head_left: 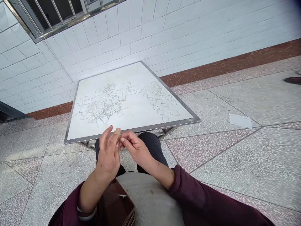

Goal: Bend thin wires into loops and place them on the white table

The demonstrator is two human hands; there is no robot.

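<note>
My left hand (pixel 108 157) and my right hand (pixel 137 149) meet just in front of the table's near edge, above my knees. Their fingertips pinch together around a thin wire (pixel 120 135), of which only a little shows between the fingers. A tan wrap covers one fingertip of my left hand. On the white tabletop (pixel 138 110) lies a tangled pile of thin bent wires (pixel 105 108), left of the middle. Toward the right side, several wires shaped into rounded loops (pixel 162 100) are laid out in slanting rows.
A grey metal edge (pixel 169 84) frames the table, which stands by a white tiled wall (pixel 131 40). A barred window (pixel 58 12) is at upper left. A flat white piece (pixel 240 121) lies on the speckled floor (pixel 235 157). Part of a shoe (pixel 293 80) shows at far right.
</note>
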